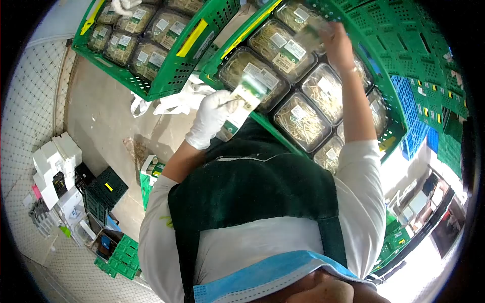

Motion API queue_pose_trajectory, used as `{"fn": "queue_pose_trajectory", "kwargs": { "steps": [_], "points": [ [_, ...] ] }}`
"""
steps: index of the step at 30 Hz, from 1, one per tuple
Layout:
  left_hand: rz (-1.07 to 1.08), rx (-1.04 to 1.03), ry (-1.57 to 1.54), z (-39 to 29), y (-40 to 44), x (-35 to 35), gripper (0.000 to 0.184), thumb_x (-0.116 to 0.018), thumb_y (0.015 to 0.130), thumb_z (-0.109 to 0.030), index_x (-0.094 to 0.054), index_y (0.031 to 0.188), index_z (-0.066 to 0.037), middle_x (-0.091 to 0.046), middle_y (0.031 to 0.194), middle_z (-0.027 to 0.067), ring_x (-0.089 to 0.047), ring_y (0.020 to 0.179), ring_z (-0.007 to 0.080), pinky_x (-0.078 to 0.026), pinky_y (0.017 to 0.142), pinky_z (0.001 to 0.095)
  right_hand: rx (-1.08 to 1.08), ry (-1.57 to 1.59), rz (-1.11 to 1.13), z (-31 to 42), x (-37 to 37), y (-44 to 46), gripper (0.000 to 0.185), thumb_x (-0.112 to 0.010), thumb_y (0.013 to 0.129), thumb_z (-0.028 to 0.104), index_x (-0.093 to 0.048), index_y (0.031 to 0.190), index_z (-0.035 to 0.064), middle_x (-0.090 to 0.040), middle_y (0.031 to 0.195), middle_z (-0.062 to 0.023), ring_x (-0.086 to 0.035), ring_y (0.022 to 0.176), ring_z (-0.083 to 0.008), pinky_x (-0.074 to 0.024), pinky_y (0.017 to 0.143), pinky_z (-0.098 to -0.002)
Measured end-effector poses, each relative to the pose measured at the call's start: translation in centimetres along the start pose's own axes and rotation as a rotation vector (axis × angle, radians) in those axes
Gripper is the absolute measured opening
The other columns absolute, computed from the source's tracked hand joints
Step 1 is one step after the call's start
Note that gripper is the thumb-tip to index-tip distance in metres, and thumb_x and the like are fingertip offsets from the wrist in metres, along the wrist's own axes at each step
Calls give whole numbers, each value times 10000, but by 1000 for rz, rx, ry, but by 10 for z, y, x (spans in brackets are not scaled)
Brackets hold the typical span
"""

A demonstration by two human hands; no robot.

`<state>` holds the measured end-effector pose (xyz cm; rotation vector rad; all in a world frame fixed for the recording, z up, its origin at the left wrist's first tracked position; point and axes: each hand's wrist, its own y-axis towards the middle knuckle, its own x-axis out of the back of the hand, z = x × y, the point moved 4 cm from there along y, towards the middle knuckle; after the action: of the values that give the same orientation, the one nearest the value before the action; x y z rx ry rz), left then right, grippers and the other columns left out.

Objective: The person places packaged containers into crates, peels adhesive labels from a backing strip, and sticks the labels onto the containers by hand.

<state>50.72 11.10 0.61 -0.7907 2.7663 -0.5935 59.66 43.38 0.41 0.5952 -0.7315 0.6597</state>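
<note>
My left hand [217,113] wears a white glove and is closed on a stack of green-and-white printed labels [248,93], held over the near edge of a green crate [262,121]. In that crate lie several clear-lidded trays of pale sprouts [303,121]. Some trays at the far left carry a green label; those nearer on the right show only a small white sticker. My bare right hand [336,43] is above the far trays, smeared by motion. A blurred green-and-white label [309,35] sticks out from its fingers.
A second green crate [151,91] of labelled trays stands at the upper left, with another person's gloved hand [124,6] over it. White straps [177,101] hang below it. Stacked green crates [429,91] and a blue crate [406,111] rise at right. White boxes [55,156] stand at left.
</note>
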Motion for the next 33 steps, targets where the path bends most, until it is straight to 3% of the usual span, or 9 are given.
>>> {"fn": "queue_pose_trajectory", "kwargs": {
  "steps": [8, 10, 11, 14, 16, 23, 26, 27, 33],
  "points": [
    [61, 15, -211, -4, -20, 6, 268, -551, 820, -84, -510, 1061, 25, -575, 967, 52, -530, 865, 85, -427, 766, 210, -98, -697, -174, -62, -47, 4, 696, -510, 764, 468, -262, 1285, 80, -394, 1228, -194, -452, 1034, -362, -404, 826, -440],
    [71, -32, -243, -10, -19, -3, 280, -547, 821, -77, -503, 1080, 21, -575, 967, 52, -530, 865, 86, -427, 768, 211, -205, -560, 41, -28, -38, -12, 741, -498, 757, 533, -290, 1277, 49, -390, 1237, -206, -428, 1085, -353, -380, 880, -432],
    [71, -79, -282, -12, -19, -7, 293, -543, 823, -70, -496, 1098, 17, -576, 968, 51, -530, 864, 87, -426, 770, 213, -430, 82, 372, -14, -47, -31, 806, -480, 733, 611, -335, 1253, 12, -410, 1225, -207, -421, 1108, -326, -359, 914, -421],
    [136, -132, -89, -8, -17, -11, 231, -550, 817, -73, -521, 1034, 1, -568, 944, 44, -526, 825, 82, -423, 728, 213, -183, 887, 898, 101, -23, -101, 671, -631, 721, 449, -425, 1161, -15, -554, 1021, -108, -537, 907, -245, -440, 795, -319],
    [309, -152, 285, -18, -16, -10, 207, -571, 803, -91, -540, 988, -4, -556, 924, 37, -502, 790, 78, -410, 692, 218, -78, 544, 692, 122, -13, -120, 357, -680, 712, 195, -526, 970, 3, -574, 828, -125, -553, 719, -176, -435, 645, -279],
    [43, -101, -29, -13, -11, -63, 118, -602, 793, -117, -581, 844, -12, -591, 742, 27, -499, 700, 60, -416, 657, 205, -144, 344, 330, 123, 21, -165, 147, -644, 717, 100, -603, 841, 32, -593, 721, -140, -594, 617, -242, -463, 556, -295],
    [157, -69, 355, -18, -17, -92, 211, -630, 777, -191, -562, 810, 6, -583, 721, 39, -502, 669, 52, -418, 597, 206, -7, 269, 99, 63, 52, -168, 129, -605, 700, 6, -625, 820, 51, -626, 751, -98, -612, 650, -207, -486, 582, -276],
    [174, -118, 265, -17, -19, -104, 224, -633, 774, -190, -553, 823, 13, -579, 720, 42, -502, 657, 55, -420, 590, 208, -263, 81, 95, 37, 78, -153, 146, -584, 689, -29, -628, 799, 56, -632, 772, -83, -615, 667, -207, -491, 603, -285],
    [39, 48, -25, 24, -24, -115, 105, -587, 799, -97, -556, 800, 3, -562, 712, -5, -469, 628, 28, -399, 572, 176, -206, -388, 33, -175, 75, -105, 412, -596, 748, 300, -412, 1034, 67, -529, 933, -195, -520, 870, -357, -454, 701, -409]
  ]
}}
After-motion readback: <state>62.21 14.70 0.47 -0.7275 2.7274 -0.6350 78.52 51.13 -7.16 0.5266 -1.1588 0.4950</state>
